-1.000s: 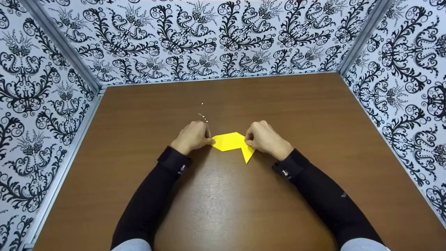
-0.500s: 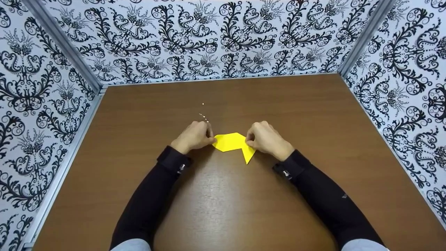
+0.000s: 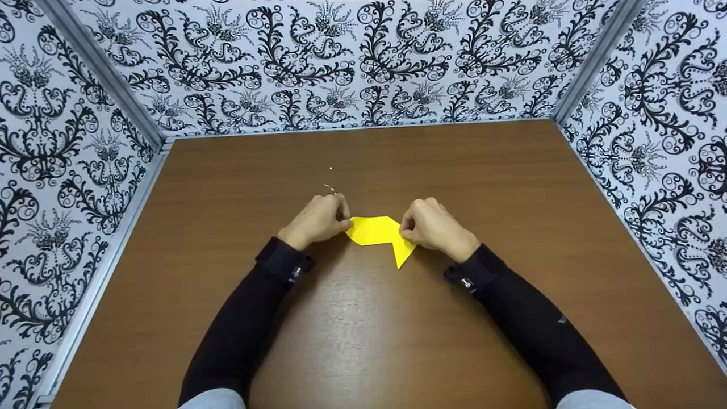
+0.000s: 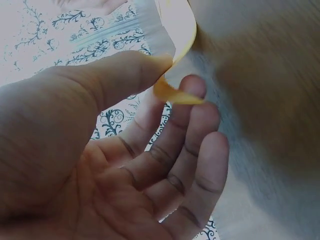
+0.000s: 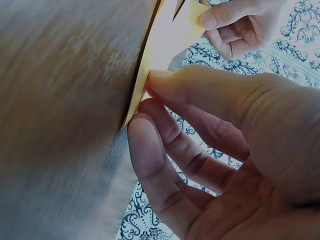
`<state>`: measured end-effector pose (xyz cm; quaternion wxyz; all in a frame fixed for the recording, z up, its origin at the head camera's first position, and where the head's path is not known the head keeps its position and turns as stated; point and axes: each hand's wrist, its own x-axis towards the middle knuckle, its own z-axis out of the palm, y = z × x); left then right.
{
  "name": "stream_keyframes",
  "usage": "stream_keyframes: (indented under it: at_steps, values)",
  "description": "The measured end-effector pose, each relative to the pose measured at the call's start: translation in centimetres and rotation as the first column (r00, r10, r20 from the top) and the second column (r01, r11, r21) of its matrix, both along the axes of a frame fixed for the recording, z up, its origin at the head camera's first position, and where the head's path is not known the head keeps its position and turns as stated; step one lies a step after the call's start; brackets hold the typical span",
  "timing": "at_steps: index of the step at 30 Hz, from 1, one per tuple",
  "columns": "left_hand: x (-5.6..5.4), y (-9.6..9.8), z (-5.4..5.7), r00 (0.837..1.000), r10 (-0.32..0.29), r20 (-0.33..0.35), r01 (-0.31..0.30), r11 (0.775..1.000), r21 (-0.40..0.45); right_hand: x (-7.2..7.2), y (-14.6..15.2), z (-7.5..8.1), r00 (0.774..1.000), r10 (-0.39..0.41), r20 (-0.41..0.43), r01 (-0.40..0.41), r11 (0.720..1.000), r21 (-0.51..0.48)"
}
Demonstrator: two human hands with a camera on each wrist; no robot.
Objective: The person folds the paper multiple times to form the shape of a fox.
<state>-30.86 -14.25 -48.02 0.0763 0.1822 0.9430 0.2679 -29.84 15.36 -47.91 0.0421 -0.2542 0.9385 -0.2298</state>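
A folded piece of yellow paper (image 3: pixel 375 231) stretches between both hands at the middle of the table, with a pointed flap hanging toward the person at its right end. My left hand (image 3: pixel 319 218) pinches the paper's left end between thumb and fingers. In the left wrist view the paper (image 4: pixel 182 30) curves up from the thumb, and a narrow end pokes out below it. The right hand (image 3: pixel 436 228) pinches the right end, beside the pointed flap. From the right wrist, the paper (image 5: pixel 167 45) is seen nearly edge-on, held at the thumb tip, with the other hand (image 5: pixel 245 25) beyond.
The brown wooden table (image 3: pixel 352 341) has a glossy light patch in front of the hands. Tiny white specks (image 3: pixel 330 187) show just beyond the left hand. Patterned black-and-white panels (image 3: pixel 363 62) close off the back and both sides.
The left hand has shifted very slightly away from the person, and the paper's left part has tilted with it. The flap's tip has swung a little left. The right hand stays nearly still.
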Motion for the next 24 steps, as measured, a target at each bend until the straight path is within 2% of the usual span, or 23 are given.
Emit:
stream_keyframes:
  at_steps: [6,13,24]
  values:
    - [0.06,0.11,0.25,1.0,0.008,-0.003,-0.008,1.0,0.028,0.07,-0.06,-0.03,1.0,-0.011,0.008,0.012,1.0,-0.004]
    - [-0.04,0.25,0.59,1.0,0.016,0.01,-0.017,1.0,0.014,0.08,-0.13,0.14,1.0,-0.024,0.009,0.024,1.0,0.0]
    - [0.09,0.21,0.63,0.997,-0.02,-0.077,0.022,1.0,0.021,-0.06,0.01,-0.06,1.0,0.009,-0.018,-0.009,1.0,-0.016]
